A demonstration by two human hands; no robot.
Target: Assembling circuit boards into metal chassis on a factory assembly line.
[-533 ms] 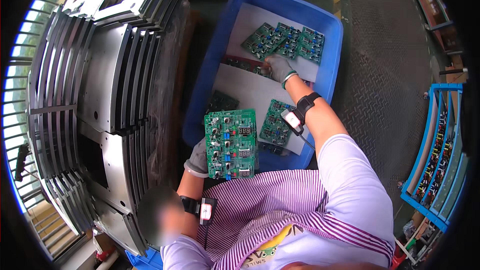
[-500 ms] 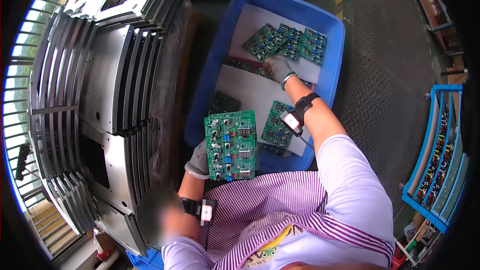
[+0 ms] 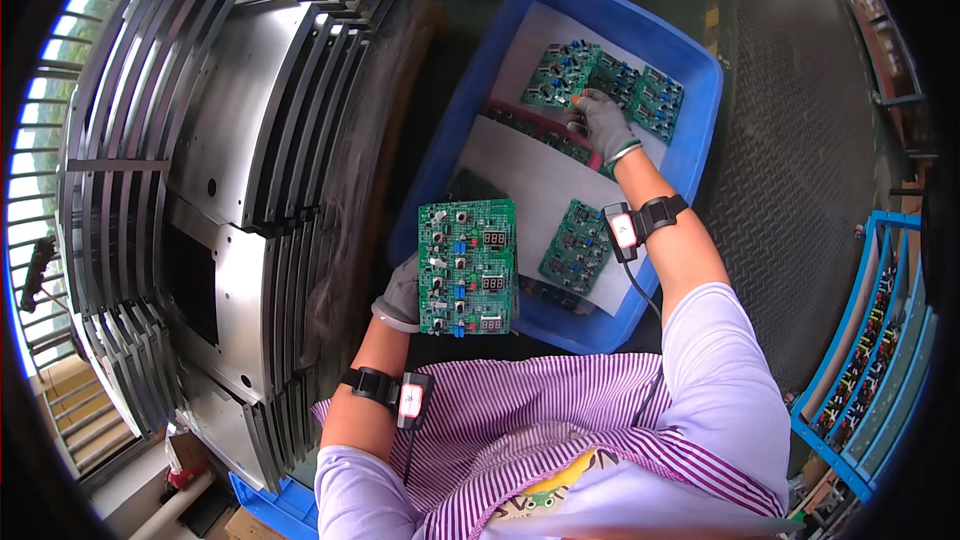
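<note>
My left hand [image 3: 402,298], in a grey glove, grips a green circuit board [image 3: 467,268] by its left edge. The board faces up, with three small digit displays, knobs and blue parts; my fingers beneath are hidden. Inside the blue bin [image 3: 708,155], my gloved right hand [image 3: 608,128] is closed, its bare fingertips at the near edge of a circuit board [image 3: 562,75]. More boards [image 3: 655,105] lie beside that one on a white sheet [image 3: 505,155]. Another single board [image 3: 575,245] rests on the sheet nearer me.
Curved metal panels [image 3: 235,130] stand stacked along the left. A blue rack [image 3: 850,440] with small parts is at the right, beside the dark textured floor [image 3: 790,170]. Boards and a red edge [image 3: 545,125] show between the sheets in the bin.
The view has shifted, and the bin appears farther right. The left board at the bin's far end has turned straighter beside its neighbours. My right hand has moved slightly rightward; my left still holds its board.
</note>
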